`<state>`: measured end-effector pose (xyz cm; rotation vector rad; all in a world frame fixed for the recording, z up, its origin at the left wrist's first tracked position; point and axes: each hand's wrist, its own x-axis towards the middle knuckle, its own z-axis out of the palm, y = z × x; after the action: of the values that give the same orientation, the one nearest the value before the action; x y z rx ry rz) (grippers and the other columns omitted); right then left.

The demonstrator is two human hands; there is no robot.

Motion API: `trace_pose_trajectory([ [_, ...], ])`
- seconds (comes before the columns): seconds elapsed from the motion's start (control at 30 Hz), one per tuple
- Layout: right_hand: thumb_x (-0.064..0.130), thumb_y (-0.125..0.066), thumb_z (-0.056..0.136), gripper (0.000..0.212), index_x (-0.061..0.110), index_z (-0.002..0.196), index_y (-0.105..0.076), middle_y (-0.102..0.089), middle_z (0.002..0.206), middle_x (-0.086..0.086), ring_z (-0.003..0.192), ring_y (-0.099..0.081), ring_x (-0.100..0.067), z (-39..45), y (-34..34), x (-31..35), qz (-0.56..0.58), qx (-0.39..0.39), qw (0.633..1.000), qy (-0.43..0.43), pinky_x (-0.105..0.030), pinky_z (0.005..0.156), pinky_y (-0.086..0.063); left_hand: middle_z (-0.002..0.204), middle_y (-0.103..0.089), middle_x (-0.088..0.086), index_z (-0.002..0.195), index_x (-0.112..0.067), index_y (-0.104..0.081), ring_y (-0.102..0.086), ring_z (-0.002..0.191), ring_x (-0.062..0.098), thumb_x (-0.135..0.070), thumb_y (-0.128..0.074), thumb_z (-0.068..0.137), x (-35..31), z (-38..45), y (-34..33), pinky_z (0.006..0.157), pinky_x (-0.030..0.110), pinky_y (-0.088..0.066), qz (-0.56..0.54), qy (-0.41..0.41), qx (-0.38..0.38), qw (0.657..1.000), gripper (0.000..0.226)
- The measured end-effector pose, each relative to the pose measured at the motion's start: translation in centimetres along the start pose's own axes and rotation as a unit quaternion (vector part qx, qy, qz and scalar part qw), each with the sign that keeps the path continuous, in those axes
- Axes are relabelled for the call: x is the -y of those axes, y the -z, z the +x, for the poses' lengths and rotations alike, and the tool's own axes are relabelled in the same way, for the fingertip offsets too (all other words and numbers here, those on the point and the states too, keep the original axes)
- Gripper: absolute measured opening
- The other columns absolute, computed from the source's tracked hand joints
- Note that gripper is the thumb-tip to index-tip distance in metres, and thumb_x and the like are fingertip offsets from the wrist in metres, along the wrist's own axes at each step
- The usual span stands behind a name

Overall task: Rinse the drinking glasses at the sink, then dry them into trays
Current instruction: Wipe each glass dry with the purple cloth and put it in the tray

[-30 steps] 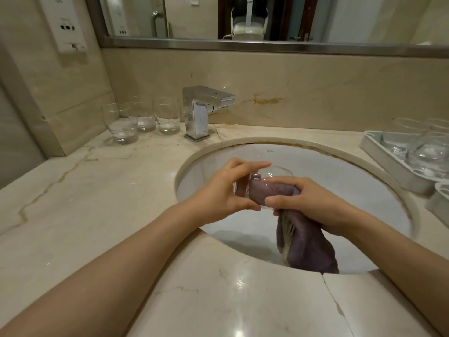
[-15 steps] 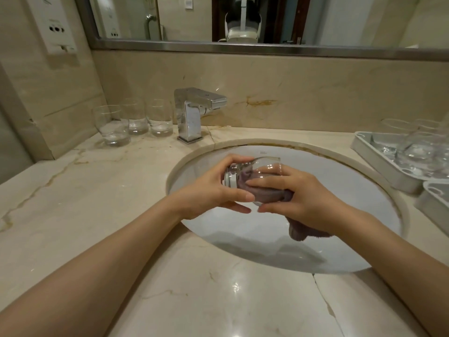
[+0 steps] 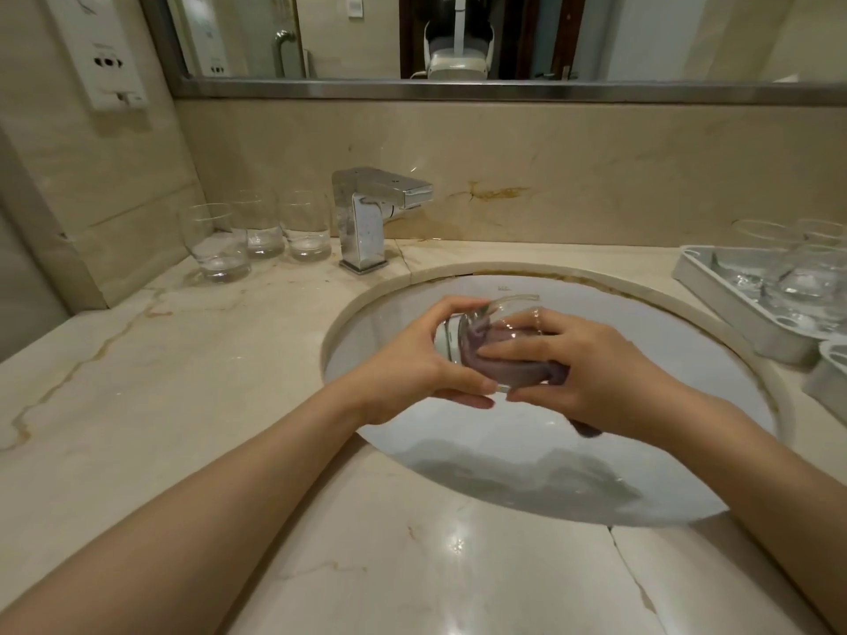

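Over the sink (image 3: pixel 687 506), the left hand (image 3: pixel 412 364) grips a glass (image 3: pixel 486 327) stuffed with purple cloth (image 3: pixel 513 366); the right hand (image 3: pixel 591 364) grips that cloth. Far right, a tray (image 3: pixel 715 295) holds glasses (image 3: pixel 797 272).

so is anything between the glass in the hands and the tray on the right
Nothing visible. The glass is held over the sink; only basin and bare counter rim lie before the tray, which already holds glasses.
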<state>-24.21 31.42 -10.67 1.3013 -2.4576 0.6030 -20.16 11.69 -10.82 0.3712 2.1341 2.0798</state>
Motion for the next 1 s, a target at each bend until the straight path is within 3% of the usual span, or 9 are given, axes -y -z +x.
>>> trace_pose_trajectory([
  [0.1, 0.024, -0.083, 0.072, 0.049, 0.034, 0.118, -0.067, -0.060, 0.123, 0.005, 0.105, -0.060, -0.018, 0.0, 0.5, -0.4, 0.003, 0.005, 1.000, -0.011, -0.035, 0.087, -0.052, 0.125, -0.055, 0.009, 0.123, -0.030, -0.053, -0.069, 0.096, 0.033, 0.021, -0.067, 0.073, 0.1, 0.1, 0.1, 0.076, 0.043, -0.060, -0.032, -0.003, 0.009, 0.999, 0.073],
  [0.23, 0.017, -0.085, 0.067, 0.045, 0.038, 0.104, -0.069, -0.065, 0.102, 0.017, 0.095, -0.060, 0.004, 0.3, 0.6, 0.3, 0.234, 0.048, 0.962, -0.134, -0.009, 0.081, -0.044, 0.127, -0.049, 0.001, 0.135, -0.024, -0.047, -0.067, 0.100, 0.029, 0.011, -0.073, 0.074, 0.8, 0.2, -0.1, 0.076, 0.041, -0.060, 0.093, -0.051, -0.009, 0.994, 0.075],
  [0.43, 0.023, -0.078, 0.063, 0.039, 0.025, 0.101, -0.071, -0.071, 0.079, 0.005, 0.066, -0.063, -0.008, 0.4, 1.6, 0.9, 0.441, 0.106, 0.856, -0.247, -0.018, 0.064, -0.052, 0.120, -0.045, 0.007, 0.131, -0.038, -0.036, -0.043, 0.107, -0.012, -0.009, -0.079, 0.072, 1.4, 0.2, 0.2, 0.093, 0.003, -0.033, 0.334, -0.207, -0.038, 0.919, 0.078],
  [0.5, 0.017, -0.080, 0.067, 0.035, 0.027, 0.099, -0.072, -0.072, 0.080, 0.008, 0.067, -0.064, -0.004, 0.4, 1.3, 1.0, 0.426, 0.083, 0.872, -0.225, -0.015, 0.065, -0.051, 0.122, -0.046, 0.007, 0.131, -0.036, -0.040, -0.047, 0.109, -0.007, -0.003, -0.081, 0.071, 1.0, 0.2, 0.1, 0.090, 0.005, -0.038, 0.323, -0.203, -0.052, 0.923, 0.080],
  [0.6, 0.016, -0.081, 0.073, 0.035, 0.035, 0.099, -0.069, -0.070, 0.090, 0.020, 0.084, -0.064, 0.002, 0.4, 0.7, 1.1, 0.307, 0.027, 0.938, -0.160, -0.010, 0.074, -0.046, 0.129, -0.051, 0.006, 0.128, -0.035, -0.052, -0.064, 0.102, 0.017, 0.012, -0.076, 0.069, -0.1, 0.0, 0.3, 0.080, 0.022, -0.055, 0.176, -0.105, -0.041, 0.978, 0.079],
  [0.67, 0.024, -0.081, 0.073, 0.041, 0.036, 0.110, -0.068, -0.064, 0.110, 0.016, 0.096, -0.062, -0.006, 0.2, 0.1, 0.7, 0.126, 0.017, 0.990, -0.056, -0.020, 0.082, -0.047, 0.127, -0.056, 0.007, 0.129, -0.034, -0.054, -0.069, 0.098, 0.028, 0.019, -0.069, 0.072, -0.5, -0.2, 0.7, 0.075, 0.037, -0.060, 0.052, -0.003, 0.011, 0.999, 0.079],
  [0.77, 0.027, -0.081, 0.072, 0.051, 0.032, 0.120, -0.066, -0.061, 0.123, 0.002, 0.098, -0.063, -0.024, -0.1, -0.6, 0.1, -0.049, 0.035, 0.998, 0.024, -0.036, 0.078, -0.052, 0.118, -0.063, 0.011, 0.133, -0.029, -0.051, -0.069, 0.099, 0.031, 0.023, -0.063, 0.074, -0.1, -0.3, 1.3, 0.074, 0.043, -0.060, 0.003, 0.060, 0.051, 0.997, 0.080],
  [0.9, 0.023, -0.082, 0.073, 0.051, 0.039, 0.118, -0.065, -0.054, 0.120, 0.018, 0.107, -0.054, -0.007, 0.0, -0.2, 0.1, 0.073, 0.043, 0.995, -0.044, -0.024, 0.091, -0.045, 0.130, -0.053, 0.007, 0.137, -0.032, -0.048, -0.070, 0.095, 0.029, 0.016, -0.070, 0.075, 0.3, -0.1, 0.4, 0.072, 0.040, -0.060, 0.056, 0.019, 0.020, 0.998, 0.081],
  [1.0, 0.017, -0.083, 0.071, 0.045, 0.043, 0.103, -0.066, -0.065, 0.101, 0.021, 0.094, -0.060, 0.001, 0.2, 0.0, 0.1, 0.248, 0.077, 0.954, -0.152, -0.016, 0.083, -0.046, 0.130, -0.043, 0.001, 0.137, -0.039, -0.044, -0.068, 0.094, 0.026, 0.009, -0.074, 0.075, 1.1, 0.1, -0.2, 0.073, 0.034, -0.060, 0.175, -0.039, -0.023, 0.984, 0.084],
])
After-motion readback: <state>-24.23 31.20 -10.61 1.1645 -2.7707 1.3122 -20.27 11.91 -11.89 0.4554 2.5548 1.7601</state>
